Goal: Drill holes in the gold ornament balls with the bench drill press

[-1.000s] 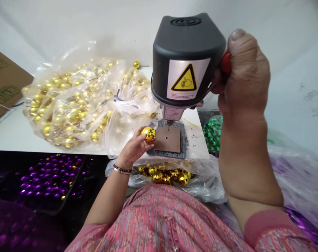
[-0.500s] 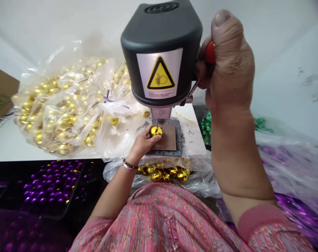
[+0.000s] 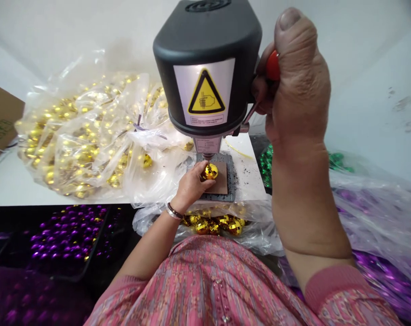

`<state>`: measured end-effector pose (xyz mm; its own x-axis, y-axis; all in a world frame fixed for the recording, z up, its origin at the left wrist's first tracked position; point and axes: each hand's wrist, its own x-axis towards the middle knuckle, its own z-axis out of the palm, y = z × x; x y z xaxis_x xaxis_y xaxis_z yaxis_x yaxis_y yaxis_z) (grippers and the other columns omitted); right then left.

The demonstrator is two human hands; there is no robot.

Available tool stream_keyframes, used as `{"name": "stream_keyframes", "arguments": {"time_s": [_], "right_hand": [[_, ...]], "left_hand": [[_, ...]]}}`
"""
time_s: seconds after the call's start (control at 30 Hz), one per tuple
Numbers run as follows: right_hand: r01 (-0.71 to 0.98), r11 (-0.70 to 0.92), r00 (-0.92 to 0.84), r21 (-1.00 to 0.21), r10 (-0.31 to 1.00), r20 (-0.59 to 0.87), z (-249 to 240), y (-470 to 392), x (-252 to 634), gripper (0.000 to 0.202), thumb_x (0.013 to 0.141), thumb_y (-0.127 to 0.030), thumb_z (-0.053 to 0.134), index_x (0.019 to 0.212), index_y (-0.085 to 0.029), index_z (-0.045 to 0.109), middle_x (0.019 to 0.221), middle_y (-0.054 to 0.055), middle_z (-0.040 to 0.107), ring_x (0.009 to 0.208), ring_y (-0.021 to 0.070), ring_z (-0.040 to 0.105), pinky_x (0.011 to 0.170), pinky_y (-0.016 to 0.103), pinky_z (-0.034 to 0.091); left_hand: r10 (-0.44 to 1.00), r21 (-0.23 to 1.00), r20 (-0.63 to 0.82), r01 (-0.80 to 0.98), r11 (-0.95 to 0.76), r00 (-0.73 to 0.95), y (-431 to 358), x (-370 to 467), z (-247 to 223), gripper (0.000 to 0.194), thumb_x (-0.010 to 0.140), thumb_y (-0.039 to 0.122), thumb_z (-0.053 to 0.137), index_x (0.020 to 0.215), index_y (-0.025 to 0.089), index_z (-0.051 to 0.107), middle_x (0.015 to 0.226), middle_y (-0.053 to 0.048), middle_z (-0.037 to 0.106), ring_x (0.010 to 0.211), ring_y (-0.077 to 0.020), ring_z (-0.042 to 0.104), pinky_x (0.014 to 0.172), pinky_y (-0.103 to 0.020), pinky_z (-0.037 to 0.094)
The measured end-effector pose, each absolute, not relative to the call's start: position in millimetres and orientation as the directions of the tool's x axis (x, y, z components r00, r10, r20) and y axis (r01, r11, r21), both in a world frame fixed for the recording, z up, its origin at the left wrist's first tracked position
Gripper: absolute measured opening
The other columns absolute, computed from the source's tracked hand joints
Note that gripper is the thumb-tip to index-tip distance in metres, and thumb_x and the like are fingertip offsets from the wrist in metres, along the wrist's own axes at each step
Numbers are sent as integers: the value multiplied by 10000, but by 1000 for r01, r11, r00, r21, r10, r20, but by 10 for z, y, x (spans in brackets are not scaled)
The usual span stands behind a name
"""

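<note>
My left hand (image 3: 192, 184) pinches a shiny gold faceted ball (image 3: 211, 171) between thumb and fingers. The ball is over a brown board (image 3: 221, 182) on the grey base (image 3: 230, 190) of a drill press, just below the chuck (image 3: 208, 155). The drill press's dark housing (image 3: 205, 40) carries a yellow hand-warning label. At upper right my right hand (image 3: 295, 77) is wrapped round the press's lever with a red knob (image 3: 273, 66). Whether the bit touches the ball I cannot tell.
A large clear bag of gold balls (image 3: 79, 140) covers the left of the white table (image 3: 2, 192). More gold balls (image 3: 222, 224) lie in plastic at the front edge. Purple balls (image 3: 66, 235) sit lower left; purple bags (image 3: 378, 217) and green balls (image 3: 267, 165) are right. Dark shavings surround the base.
My left hand has moved the gold ball slightly right, under the chuck. My right hand stays on the lever, nearly unmoved.
</note>
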<state>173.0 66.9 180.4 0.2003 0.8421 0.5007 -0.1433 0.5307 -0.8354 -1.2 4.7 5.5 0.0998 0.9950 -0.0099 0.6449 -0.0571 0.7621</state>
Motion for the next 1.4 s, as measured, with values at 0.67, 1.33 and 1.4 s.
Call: {"name": "stream_keyframes", "arguments": {"time_s": [0.67, 1.33, 1.4], "right_hand": [[285, 646, 46, -708, 729, 683, 1284, -117, 1968, 187, 923, -402, 597, 806, -260, 630, 692, -36, 571, 689, 95, 535, 598, 278, 407], [242, 813, -56, -529, 556, 829, 917, -75, 1981, 78, 935, -232, 563, 916, -258, 634, 814, -16, 641, 753, 107, 596, 709, 286, 504], [249, 840, -77, -482, 513, 855, 881, -58, 1988, 66, 927, -201, 569, 928, -237, 624, 827, -15, 645, 781, 102, 604, 745, 283, 510]], "left_hand": [[993, 786, -9, 614, -67, 119, 48, -10, 24, 565, 767, 245, 778, 1318, 217, 656, 1117, -61, 747, 1006, -265, 685, 916, -377, 529], [986, 810, -62, 585, -43, 157, 45, -42, 86, 632, 783, 231, 772, 1393, 181, 612, 1161, -68, 750, 1069, -276, 693, 975, -380, 523], [984, 817, -59, 574, -49, 167, 47, -50, 75, 631, 787, 237, 770, 1394, 180, 606, 1167, -62, 747, 1070, -268, 690, 982, -375, 516]]}}
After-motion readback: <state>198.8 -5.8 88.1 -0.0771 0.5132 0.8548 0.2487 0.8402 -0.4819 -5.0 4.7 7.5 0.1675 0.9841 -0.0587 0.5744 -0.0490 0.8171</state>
